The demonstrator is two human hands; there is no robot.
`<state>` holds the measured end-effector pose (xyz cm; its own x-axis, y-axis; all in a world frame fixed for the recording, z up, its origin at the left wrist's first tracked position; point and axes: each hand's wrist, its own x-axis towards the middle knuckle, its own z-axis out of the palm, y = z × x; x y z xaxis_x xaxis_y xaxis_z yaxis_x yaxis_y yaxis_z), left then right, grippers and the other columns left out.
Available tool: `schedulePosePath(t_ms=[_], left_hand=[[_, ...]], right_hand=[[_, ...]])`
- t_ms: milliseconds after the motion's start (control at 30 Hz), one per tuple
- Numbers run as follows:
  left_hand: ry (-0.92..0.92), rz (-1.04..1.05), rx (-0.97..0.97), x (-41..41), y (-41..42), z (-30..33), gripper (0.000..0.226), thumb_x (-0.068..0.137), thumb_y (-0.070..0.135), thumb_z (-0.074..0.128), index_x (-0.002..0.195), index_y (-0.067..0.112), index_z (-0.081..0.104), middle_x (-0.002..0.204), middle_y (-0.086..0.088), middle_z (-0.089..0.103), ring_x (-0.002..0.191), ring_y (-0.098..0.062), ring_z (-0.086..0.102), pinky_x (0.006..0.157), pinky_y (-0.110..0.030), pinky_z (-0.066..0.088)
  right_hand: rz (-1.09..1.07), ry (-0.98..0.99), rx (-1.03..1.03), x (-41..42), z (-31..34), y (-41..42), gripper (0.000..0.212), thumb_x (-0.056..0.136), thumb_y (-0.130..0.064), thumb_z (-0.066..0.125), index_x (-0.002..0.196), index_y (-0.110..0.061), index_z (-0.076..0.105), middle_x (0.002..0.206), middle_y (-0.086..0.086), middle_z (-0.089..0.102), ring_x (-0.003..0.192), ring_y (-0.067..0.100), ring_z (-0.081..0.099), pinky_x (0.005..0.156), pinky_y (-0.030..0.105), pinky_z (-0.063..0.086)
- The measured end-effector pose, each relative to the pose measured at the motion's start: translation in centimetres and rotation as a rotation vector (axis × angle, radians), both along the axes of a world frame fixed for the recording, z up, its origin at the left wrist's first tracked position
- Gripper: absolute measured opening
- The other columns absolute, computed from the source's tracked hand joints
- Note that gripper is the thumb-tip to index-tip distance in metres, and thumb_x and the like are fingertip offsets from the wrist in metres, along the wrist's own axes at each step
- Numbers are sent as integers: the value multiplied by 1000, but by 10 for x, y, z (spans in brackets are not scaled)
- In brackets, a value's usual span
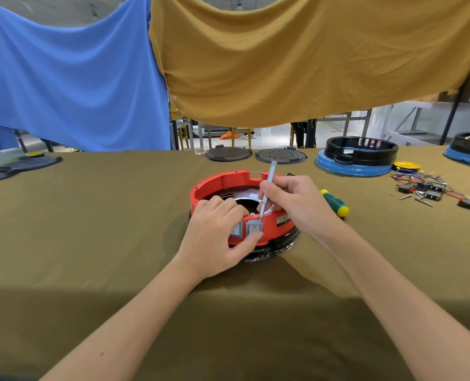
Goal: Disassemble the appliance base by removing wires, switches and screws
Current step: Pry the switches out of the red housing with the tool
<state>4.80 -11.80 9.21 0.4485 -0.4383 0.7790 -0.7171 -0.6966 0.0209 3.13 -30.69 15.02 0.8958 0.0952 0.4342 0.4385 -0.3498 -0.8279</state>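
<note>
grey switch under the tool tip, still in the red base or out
In: the grey switch sits seated in the red base front wall, grey tool tip at its upper corner.

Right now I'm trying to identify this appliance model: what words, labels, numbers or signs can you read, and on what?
No text reads clearly.
Sticker on the red appliance base, right of the switches: printed, too small and blurred to read.
Grey rocker switch, at the grey tool tip: a faint mark, perhaps "O", not certain.
Second switch: mostly hidden by the left hand.
</note>
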Motion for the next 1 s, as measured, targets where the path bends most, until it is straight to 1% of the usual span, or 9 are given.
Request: schedulePosePath(t_ms=[100, 200, 300, 333, 433, 567, 700, 900, 1000], left_hand=[[-4, -6, -6, 0, 0, 0, 39, 91, 56, 54, 92, 19, 65, 89, 9, 62, 84, -12, 51, 77, -38, 44], [-16, -14, -9, -1, 0, 0, 38, 90, 54, 56, 93, 18, 65, 90, 9, 62, 83, -13, 51, 77, -37, 44], [-16, -16, -13, -1, 0, 0, 36, 90, 53, 57, 93, 18, 65, 89, 10, 61, 82, -13, 50, 76, -37, 43], [-14, -17, -14, -1, 1, 0, 36, 90, 53, 57, 93, 18, 65, 89, 10, 61, 83, -12, 50, 76, -37, 43], [-2, -22, -14, 0, 1, 0, 36, 90, 54, 55, 93, 20, 65, 89, 11, 61, 83, -11, 49, 76, -37, 43], [2, -18, -9, -1, 0, 1, 36, 90, 55, 55, 94, 20, 65, 89, 10, 61, 83, -10, 49, 76, -35, 42], [2, -12, -9, -1, 0, 1, 36, 90, 54, 56, 93, 20, 65, 89, 10, 61, 83, -10, 49, 77, -35, 42], [9, -11, -16, -1, 0, 1, 36, 89, 55, 56, 93, 20, 65, 90, 10, 62, 84, -10, 50, 78, -36, 43], [9, -14, -9, -1, 0, 1, 36, 90, 55, 56, 93, 20, 65, 90, 10, 62, 84, -11, 51, 77, -37, 44]], right_hand=[[15, 71, -138, 5, 9, 4, 31, 100, -39, 55, 79, -23, 71, 63, -9, 68, 61, 8, 59, 56, 13, 47], [43, 89, -198, 6, 14, 7, 35, 102, -38, 53, 72, -26, 67, 55, -14, 63, 52, 4, 50, 49, 10, 39], [67, 68, -185, 5, 12, 10, 34, 103, -35, 52, 75, -21, 66, 58, -12, 64, 53, 2, 53, 51, 10, 42], [57, 33, -142, 4, 7, 10, 33, 103, -33, 51, 78, -18, 66, 61, -10, 65, 56, 2, 57, 55, 13, 46], [18, -95, 1, -2, -8, 3, 28, 103, -26, 53, 85, -10, 66, 72, 2, 65, 71, 23, 64, 66, 31, 53], [20, -126, 53, -6, -17, 2, 24, 101, -26, 55, 85, -13, 68, 75, 2, 70, 71, 18, 67, 67, 27, 56], [-4, -123, 110, -7, -19, 4, 22, 101, -24, 55, 86, -14, 69, 72, -2, 72, 68, 8, 68, 63, 16, 52], [-37, -115, 191, -7, -21, 5, 21, 100, -26, 55, 89, -14, 69, 74, -2, 73, 70, 5, 69, 64, 16, 52], [-12, -115, 130, -6, -17, 3, 23, 101, -26, 55, 87, -13, 70, 78, 2, 74, 71, 9, 68, 66, 16, 51]])
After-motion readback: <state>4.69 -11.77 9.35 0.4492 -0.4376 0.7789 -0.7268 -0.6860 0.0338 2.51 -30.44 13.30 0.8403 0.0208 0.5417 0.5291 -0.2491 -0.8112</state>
